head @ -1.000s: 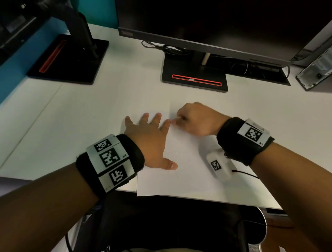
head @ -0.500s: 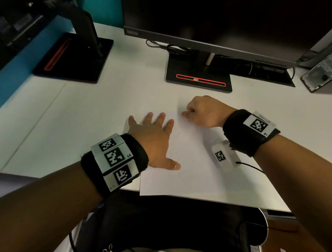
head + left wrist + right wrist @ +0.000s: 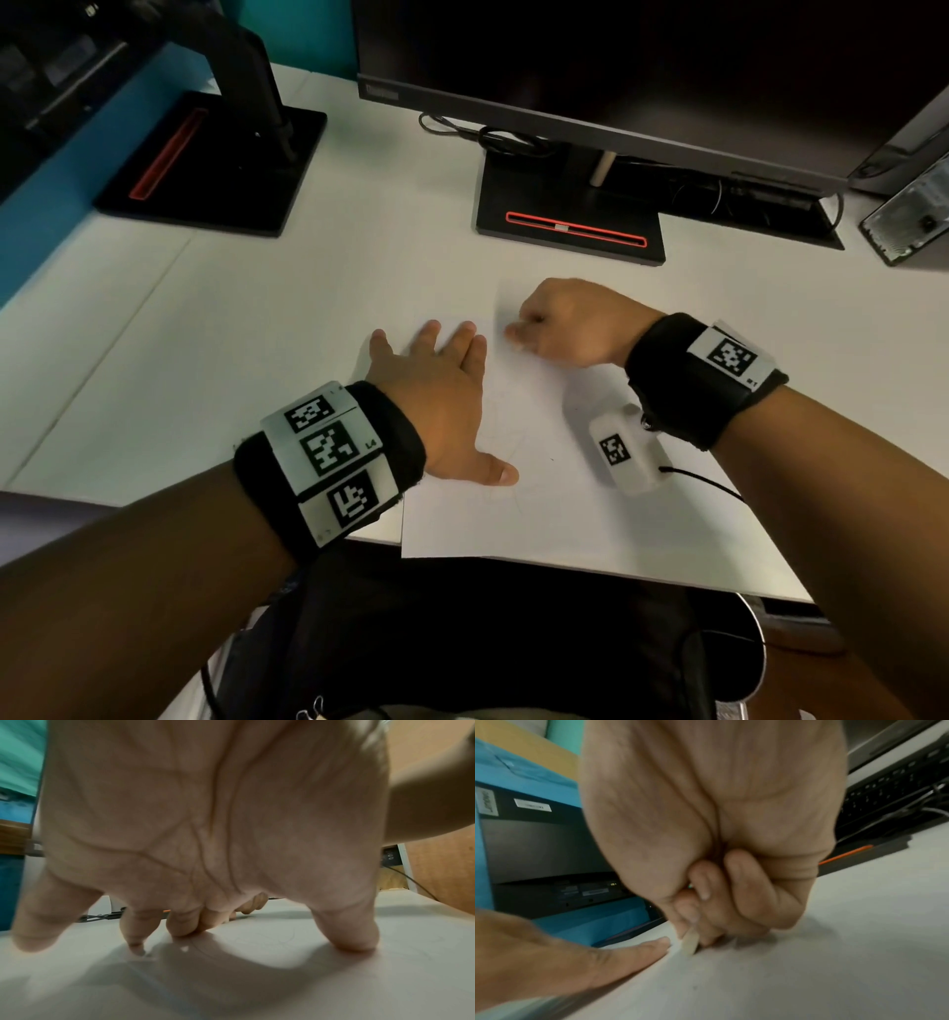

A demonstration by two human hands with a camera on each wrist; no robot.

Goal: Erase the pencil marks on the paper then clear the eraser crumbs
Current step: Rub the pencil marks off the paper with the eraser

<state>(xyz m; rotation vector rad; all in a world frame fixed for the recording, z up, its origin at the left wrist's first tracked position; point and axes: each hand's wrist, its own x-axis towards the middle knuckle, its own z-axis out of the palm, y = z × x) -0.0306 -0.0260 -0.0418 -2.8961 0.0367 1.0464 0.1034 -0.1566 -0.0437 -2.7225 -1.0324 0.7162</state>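
left hand (image 3: 441, 395) flat on paper (image 3: 565, 514), right hand (image 3: 570, 329) pinching eraser (image 3: 690, 943) — tip on sheet

Right hand (image 3: 713, 833), pale eraser (image 3: 690, 943) pinched against paper (image 3: 808, 973).

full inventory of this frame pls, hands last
paper: 1, white, near desk edge, faint pencil marks
eraser: 1, pale, tip on paper near far left corner
desk: 1, white
monitors: 2, black, at back; red-striped bases
computer case: 1, grey, far right
left hand: flat, fingers spread, presses paper's left edge
right hand: curled grip pinching eraser
wrist bands: 2, black, white markers
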